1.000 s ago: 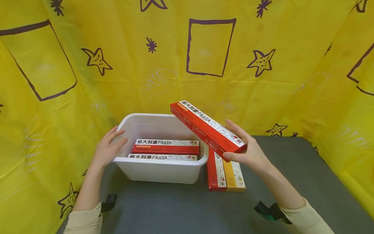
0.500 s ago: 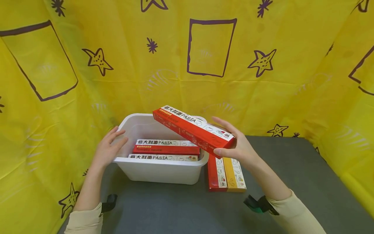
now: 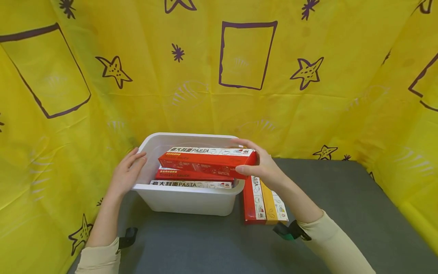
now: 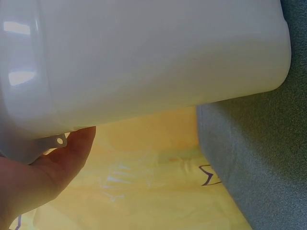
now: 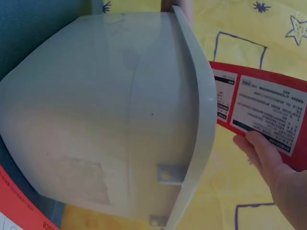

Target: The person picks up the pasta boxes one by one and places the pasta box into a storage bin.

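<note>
In the head view my right hand (image 3: 265,167) grips the right end of a red pasta box (image 3: 207,160), thumb on the near side. The box hangs nearly level over the white plastic bin (image 3: 184,201), partly covering the boxes inside. The right wrist view shows my fingers against the printed face of this held box (image 5: 268,110), beside the bin rim. My left hand (image 3: 128,171) holds the bin's left rim; in the left wrist view a finger (image 4: 79,148) lies against the outside just under that rim. Inside the bin lie a red pasta box (image 3: 178,174) and another box (image 3: 191,184) in front.
Right of the bin, a red pasta box (image 3: 254,205) and a yellow pasta box (image 3: 272,207) lie side by side on the dark grey table (image 3: 191,243). A yellow patterned cloth (image 3: 191,106) hangs behind and at both sides.
My right hand has carried the red pasta box left and down, from above the bin's right edge to over its opening; its tilt has levelled. My left hand has stayed at the rim.
</note>
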Motion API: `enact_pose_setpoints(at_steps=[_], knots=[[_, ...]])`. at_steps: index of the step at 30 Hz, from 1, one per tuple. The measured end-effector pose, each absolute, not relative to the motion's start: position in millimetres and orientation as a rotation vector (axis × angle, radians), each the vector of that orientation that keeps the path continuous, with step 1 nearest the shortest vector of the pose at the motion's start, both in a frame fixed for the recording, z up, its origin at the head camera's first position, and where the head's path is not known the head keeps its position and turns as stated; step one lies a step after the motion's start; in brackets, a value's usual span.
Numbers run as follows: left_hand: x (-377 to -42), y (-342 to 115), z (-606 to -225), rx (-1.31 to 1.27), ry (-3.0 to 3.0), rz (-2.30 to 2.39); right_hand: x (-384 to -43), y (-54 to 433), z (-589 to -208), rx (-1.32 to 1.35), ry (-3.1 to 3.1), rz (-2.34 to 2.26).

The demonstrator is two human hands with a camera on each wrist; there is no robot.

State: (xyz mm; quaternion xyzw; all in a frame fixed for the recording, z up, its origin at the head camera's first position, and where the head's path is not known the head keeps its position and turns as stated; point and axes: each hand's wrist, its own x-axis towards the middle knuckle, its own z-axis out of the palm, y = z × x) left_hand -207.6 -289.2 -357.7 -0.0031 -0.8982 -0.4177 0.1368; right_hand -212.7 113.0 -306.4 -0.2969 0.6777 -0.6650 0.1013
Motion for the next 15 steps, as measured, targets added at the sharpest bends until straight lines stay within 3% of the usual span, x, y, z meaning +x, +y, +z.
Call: enact_pose_setpoints(at_steps=[15], knots=[[-208,-288,-357,-0.006,-2.609,-1.219,-229,77,-315,-0.813,1.89,-1.957]])
